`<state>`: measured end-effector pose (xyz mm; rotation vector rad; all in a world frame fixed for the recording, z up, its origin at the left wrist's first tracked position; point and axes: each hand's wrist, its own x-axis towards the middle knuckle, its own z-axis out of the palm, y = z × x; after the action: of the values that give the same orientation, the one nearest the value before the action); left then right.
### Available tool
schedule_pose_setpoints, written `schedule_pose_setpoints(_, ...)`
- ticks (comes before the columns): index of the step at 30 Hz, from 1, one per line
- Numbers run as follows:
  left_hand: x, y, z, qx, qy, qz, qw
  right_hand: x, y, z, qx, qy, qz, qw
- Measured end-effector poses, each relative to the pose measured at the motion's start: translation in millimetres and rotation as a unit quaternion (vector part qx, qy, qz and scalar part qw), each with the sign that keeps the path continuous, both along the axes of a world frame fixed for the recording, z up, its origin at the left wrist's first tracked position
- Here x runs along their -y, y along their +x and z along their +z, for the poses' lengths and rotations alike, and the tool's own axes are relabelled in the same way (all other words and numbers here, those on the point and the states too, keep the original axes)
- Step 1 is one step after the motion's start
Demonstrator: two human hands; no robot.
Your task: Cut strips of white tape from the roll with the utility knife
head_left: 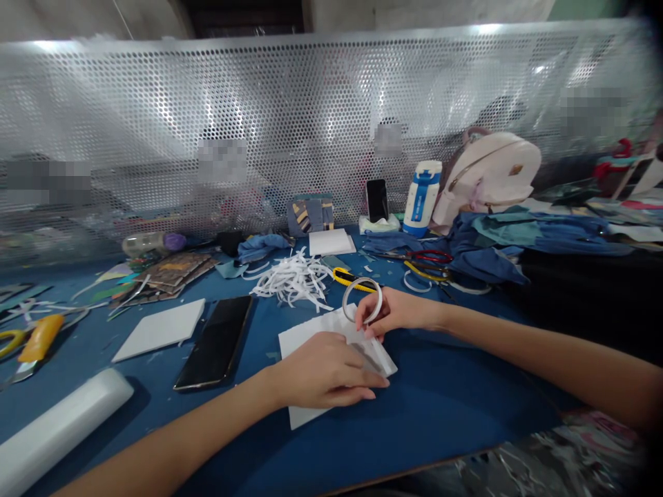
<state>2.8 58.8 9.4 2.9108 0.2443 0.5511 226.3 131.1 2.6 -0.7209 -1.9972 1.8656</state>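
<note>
White sheet [311, 335] is laid flat on the blue table [440, 407], near its front edge, and is pressed down by the left hand [324, 369], which is spread flat on the sheet's middle with fingers extended toward 3 o'clock, nothing being gripped. At 1 o'clock from that hand, just beside it, the tape ring [362, 279] is held upright over the sheet's far corner; its lower edge is pinched by the closed fingers of the right hand [396, 314], whose forearm is stretched in from 4 o'clock. A yellow utility knife [348, 277] is seen just behind the ring at 12 o'clock, and a heap of white paper strips [293, 279] at 11 o'clock. A black phone [215, 342] is laid face up at 9 o'clock from the sheet, with a white board [160, 328] beyond it. A white roll [56, 424] is found at 8 o'clock, well apart. Red-handled scissors [432, 257] are placed at 1 o'clock, further back.
</note>
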Motion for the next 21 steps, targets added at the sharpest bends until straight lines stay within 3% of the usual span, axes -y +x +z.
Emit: schedule_pose_setpoints(21, -1.6, -1.9, -3.9, -0.032, 0.013, 0.011, 0.999, -0.2, -0.7, -3.2, 0.005, 0.001, 0.005, 1.0)
